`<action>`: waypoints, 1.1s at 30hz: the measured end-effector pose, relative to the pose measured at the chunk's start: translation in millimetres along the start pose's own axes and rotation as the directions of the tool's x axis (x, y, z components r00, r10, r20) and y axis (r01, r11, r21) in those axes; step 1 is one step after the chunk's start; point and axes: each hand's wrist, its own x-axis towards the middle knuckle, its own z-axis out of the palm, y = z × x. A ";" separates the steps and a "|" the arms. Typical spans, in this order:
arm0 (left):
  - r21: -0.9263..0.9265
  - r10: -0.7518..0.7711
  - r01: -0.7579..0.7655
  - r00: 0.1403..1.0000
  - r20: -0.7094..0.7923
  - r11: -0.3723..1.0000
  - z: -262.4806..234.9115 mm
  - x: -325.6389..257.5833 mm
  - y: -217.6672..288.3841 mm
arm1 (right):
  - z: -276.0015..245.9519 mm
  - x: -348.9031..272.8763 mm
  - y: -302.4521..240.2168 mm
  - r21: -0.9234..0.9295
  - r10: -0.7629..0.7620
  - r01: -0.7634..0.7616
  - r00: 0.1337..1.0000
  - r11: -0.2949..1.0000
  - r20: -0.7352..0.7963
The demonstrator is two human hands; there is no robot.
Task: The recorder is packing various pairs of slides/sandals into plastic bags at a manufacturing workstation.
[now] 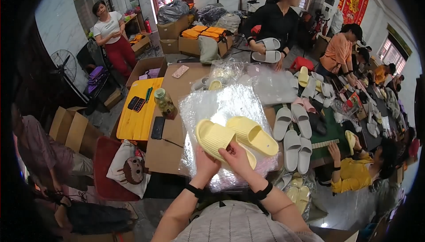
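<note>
Crowded workroom bench [164, 155] frames a job that looks unfinished, as left hand [208, 164] and right hand [236, 157], fingers partly curled, hold one yellow slipper [216, 136] beside its mate [244, 129] over clear plastic [201, 105], both unwrapped.

Pale yellow ribbed slippers [214, 136], light grey slippers [291, 147], yellow tabletop [133, 126]

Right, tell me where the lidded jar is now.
In the head view, the lidded jar stands left of centre, ahead and left of the left hand, between the yellow board and the clear plastic, with the black phone just nearer.
</note>
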 end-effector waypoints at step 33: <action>-0.338 0.005 0.049 0.988 0.155 0.940 11.1 -1.0 10.2 | -14.7 -10.6 -11.4 -0.674 -0.187 -0.121 0.912 0.729 -0.366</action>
